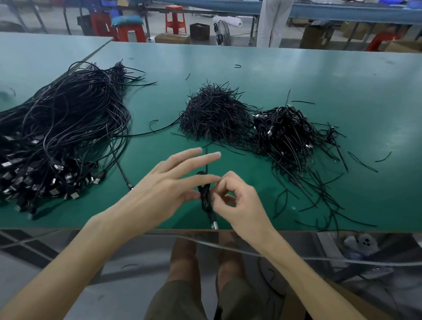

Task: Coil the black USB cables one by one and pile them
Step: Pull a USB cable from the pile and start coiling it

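Nearest the camera, the left hand (169, 182) and the right hand (237, 200) were brought together over the near edge of the flat green surface (356, 81). A small coiled bundle of black USB cable (204, 196) was held between them. The left grip was partly spread: the bundle was pinched between thumb and forefinger, while the other fingers were stretched straight. The right grip was curled, with thumb and forefinger pinched on the bundle's right side. A silver metal plug (214, 225) was seen at the bundle's lower end. A large tangled heap of uncoiled black cables (60, 132) was spread at the left. A mound of thin black ties (212, 116) was heaped at the centre, and its right side was touched by a pile of coiled black cables (285, 129).
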Demonstrator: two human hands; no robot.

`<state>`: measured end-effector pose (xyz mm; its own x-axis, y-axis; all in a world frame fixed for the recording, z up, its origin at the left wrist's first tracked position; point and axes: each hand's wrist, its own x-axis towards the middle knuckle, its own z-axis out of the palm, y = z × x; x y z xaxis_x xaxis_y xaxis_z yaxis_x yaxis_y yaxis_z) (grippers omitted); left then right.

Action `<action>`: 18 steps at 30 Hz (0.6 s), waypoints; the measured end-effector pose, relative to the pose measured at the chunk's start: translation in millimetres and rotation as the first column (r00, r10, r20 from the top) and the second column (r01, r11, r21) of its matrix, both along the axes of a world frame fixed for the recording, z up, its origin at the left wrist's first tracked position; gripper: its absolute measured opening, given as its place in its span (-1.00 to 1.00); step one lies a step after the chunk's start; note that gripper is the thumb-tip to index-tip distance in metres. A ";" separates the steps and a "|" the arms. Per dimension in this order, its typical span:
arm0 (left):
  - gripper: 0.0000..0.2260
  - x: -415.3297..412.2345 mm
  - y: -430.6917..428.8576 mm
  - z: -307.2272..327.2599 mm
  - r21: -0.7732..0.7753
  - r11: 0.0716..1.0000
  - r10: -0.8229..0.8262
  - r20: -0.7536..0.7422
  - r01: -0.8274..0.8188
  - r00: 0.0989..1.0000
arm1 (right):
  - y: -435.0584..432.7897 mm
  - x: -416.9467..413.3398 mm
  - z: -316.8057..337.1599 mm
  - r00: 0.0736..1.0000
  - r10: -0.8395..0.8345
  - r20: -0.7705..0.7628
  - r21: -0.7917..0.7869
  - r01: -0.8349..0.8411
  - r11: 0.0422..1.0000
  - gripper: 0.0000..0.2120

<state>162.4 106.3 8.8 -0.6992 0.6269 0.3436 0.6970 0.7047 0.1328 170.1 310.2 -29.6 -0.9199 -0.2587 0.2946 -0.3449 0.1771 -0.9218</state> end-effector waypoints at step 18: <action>-0.78 15.1 30.5 17.9 0.415 0.888 -0.065 0.538 -0.197 0.841 | -9.1 2.4 -5.0 0.995 -0.099 -0.026 -0.073 0.097 0.993 -0.84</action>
<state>177.5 136.8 26.7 -0.8846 0.4459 0.1364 0.3802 0.5205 0.7646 172.5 301.1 -34.5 -0.9304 -0.1455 0.3365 -0.3566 0.1456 -0.9228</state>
